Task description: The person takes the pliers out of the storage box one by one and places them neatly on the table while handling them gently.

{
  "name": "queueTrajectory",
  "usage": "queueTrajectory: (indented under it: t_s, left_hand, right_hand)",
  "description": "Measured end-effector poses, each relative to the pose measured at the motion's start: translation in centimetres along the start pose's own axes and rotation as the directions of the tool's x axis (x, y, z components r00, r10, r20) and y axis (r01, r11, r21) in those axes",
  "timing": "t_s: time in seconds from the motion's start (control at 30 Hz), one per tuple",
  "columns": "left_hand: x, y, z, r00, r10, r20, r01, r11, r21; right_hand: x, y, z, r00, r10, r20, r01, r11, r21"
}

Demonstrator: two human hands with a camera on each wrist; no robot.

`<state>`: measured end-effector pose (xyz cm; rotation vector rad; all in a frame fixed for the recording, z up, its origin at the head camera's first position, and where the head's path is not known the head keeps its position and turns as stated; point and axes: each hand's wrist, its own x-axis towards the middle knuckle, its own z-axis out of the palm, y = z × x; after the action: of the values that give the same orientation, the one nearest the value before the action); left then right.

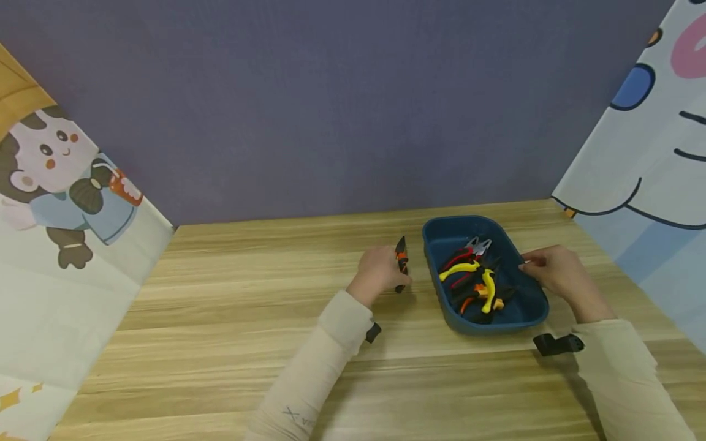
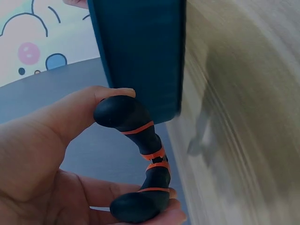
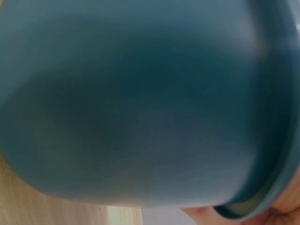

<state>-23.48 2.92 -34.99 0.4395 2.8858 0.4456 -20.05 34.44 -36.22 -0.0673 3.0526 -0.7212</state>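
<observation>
My left hand [image 1: 379, 271] grips a pair of pliers [image 1: 402, 248] with black and orange handles, just left of the blue plastic bin [image 1: 474, 327]. In the left wrist view the two spread handles [image 2: 123, 112] lie between thumb and fingers, above the wooden surface. At the bin's right side, my right hand [image 1: 559, 277] pinches the rim between thumb and fingers. Inside the bin several pliers are heaped, among them yellow-handled pliers [image 1: 488, 288] and red-handled pliers [image 1: 456, 258]. The bin's outer wall [image 3: 140, 117] fills most of the right wrist view.
Everything stands on a wood-grain table [image 1: 231, 318]. A dark grey panel [image 1: 353, 110] rises along the back edge. Cartoon-printed panels flank the table at left [image 1: 66, 202] and right [image 1: 662, 184]. Small black wrist devices [image 1: 558, 344] sit below the cuffs.
</observation>
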Motion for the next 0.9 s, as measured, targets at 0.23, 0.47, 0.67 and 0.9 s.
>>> queueTrajectory:
  t_s: [0.23,0.47,0.67,0.9]
  left_hand:
    - [0.4,-0.3,0.7,0.999,-0.022,0.032,0.023,1.000,-0.019]
    - [0.5,-0.4,1.2,0.998,-0.047,0.041,0.050,0.995,-0.085]
    - [0.9,-0.3,1.6,0.996,-0.072,0.054,0.075,0.996,-0.049]
    - [1.3,0.2,2.1,0.988,-0.109,0.110,0.108,0.994,0.017]
  right_hand:
    - [0.0,-0.1,0.0,1.000,0.004,0.006,-0.004,1.000,0.000]
    - [0.0,-0.1,0.0,1.000,0.000,0.006,0.000,1.000,0.000]
    - [0.1,-0.1,0.0,1.000,-0.009,-0.007,0.009,1.000,-0.005]
    - [0.2,-0.1,0.0,1.000,-0.010,-0.004,0.010,1.000,-0.006]
